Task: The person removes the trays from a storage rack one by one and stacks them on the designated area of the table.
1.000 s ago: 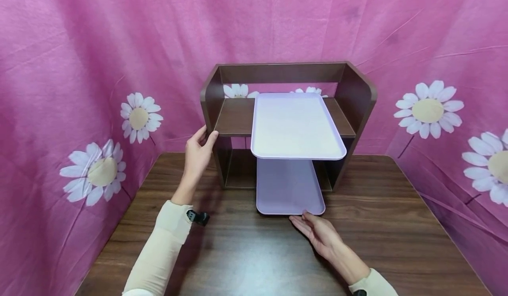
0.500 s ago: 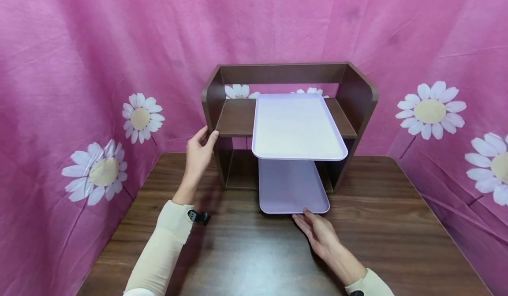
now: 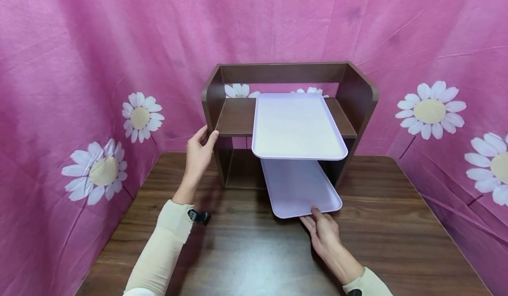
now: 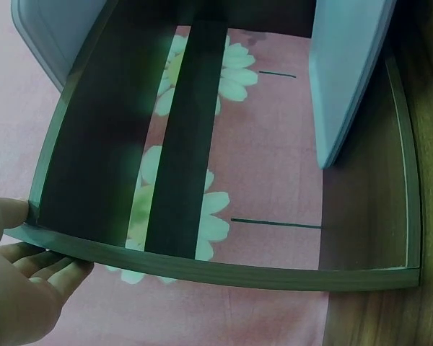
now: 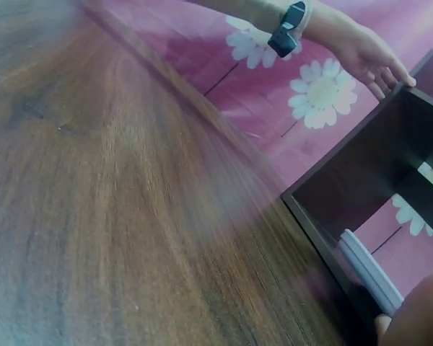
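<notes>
A dark brown two-level shelf (image 3: 282, 73) stands on the table, a pale purple tray on each level. My left hand (image 3: 198, 155) grips the front edge of its left side panel, thumb in front and fingers round the outside, as the left wrist view also shows. The upper tray (image 3: 297, 126) lies on the middle board and juts out past its front. Below it, the lower tray (image 3: 303, 190) sticks out of the bottom opening, turned askew, its rear part hidden. My right hand (image 3: 326, 236) pinches its front rim, thumb on top and fingers underneath.
The wood-grain table (image 3: 254, 256) extends in front of the shelf and to both sides. A pink curtain with daisies (image 3: 158, 44) hangs behind and at the sides. Black straps with small devices (image 3: 199, 217) sit on the wrists.
The lower tray's front has swung to the right and its near left corner has come slightly forward, with my right hand moving along. My left hand and the upper tray stay put.
</notes>
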The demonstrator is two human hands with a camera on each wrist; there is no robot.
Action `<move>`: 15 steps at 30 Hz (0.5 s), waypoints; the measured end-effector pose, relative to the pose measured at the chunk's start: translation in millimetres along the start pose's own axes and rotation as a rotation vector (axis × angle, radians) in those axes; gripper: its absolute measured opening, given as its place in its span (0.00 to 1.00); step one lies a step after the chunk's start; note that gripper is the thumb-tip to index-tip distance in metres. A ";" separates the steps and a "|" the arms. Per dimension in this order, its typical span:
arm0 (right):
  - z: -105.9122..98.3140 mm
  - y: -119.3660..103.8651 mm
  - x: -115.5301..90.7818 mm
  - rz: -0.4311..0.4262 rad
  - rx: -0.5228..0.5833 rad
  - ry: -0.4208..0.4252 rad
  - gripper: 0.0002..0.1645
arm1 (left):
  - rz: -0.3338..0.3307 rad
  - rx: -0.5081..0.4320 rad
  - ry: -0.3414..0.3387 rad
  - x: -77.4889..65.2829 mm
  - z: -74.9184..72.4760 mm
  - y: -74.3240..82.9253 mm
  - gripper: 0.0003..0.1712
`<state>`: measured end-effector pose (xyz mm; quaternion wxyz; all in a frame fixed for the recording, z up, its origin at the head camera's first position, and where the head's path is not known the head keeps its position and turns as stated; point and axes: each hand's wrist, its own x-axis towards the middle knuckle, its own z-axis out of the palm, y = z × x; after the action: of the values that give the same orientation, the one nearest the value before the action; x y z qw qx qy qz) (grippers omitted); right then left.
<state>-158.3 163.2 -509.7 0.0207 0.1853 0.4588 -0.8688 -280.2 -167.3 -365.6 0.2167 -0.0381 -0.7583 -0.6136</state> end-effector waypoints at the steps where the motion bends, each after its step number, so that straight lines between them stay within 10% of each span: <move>1: -0.2 -0.5 0.0 -0.012 -0.001 0.013 0.28 | 0.000 -0.005 0.000 0.1 -0.1 0.2 0.28; 15: -3.2 -6.7 -5.5 -0.148 0.106 0.098 0.05 | 0.001 -0.024 0.002 1.0 0.3 -0.3 0.28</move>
<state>-153.6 168.9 -504.2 -0.0759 0.1939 0.4251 -0.8809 -281.3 -167.2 -365.6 0.2174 -0.0405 -0.7507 -0.6225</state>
